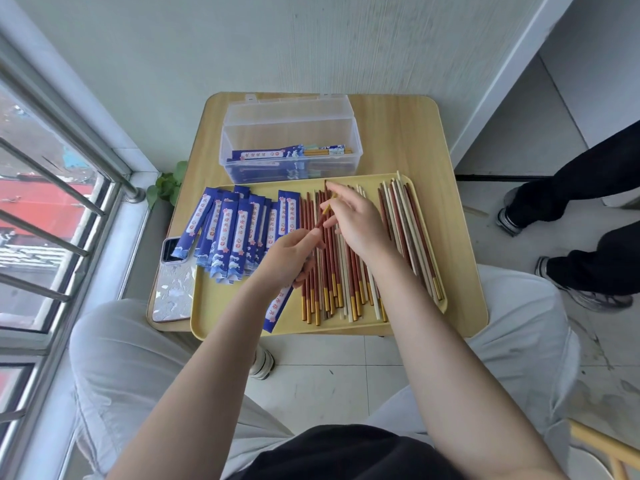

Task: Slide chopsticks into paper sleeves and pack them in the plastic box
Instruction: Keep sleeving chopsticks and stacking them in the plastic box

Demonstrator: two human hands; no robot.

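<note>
From the head view, a small wooden worktop (398,133) stands hard against the wall, its near edge over the person's knees. A yellow tray (242,317) fills most of the front; its near rim overhangs the worktop's front edge a little, and its right corner comes close to the right edge.

The left hand (287,259) is curled shut on a blue sleeve (277,308), which slants down towards the tray's near rim. The right hand (353,220) pinches a red chopstick (322,220) between thumb and fingertips, other fingers loosely spread; the chopstick slants down to the left hand's fingertips at the sleeve's mouth.

Loose chopsticks (346,289) lie lengthwise over the middle of the tray, with a second bunch (408,237) along the right rim, their tips almost at the edge. A bare strip of tray shows between the two bunches, partly covered by the right forearm. Empty sleeves (235,233) are fanned in the tray's left part, one hanging over the left rim onto a phone (173,282) that lies on the worktop's left edge.

Behind the tray, touching or just beside its far rim, the clear box (291,147) stands with the lid up, sleeved pairs (270,154) lying inside. Bare worktop lies to the box's right. Another person's legs (588,209) stand on the floor at the right, apart from the worktop.
</note>
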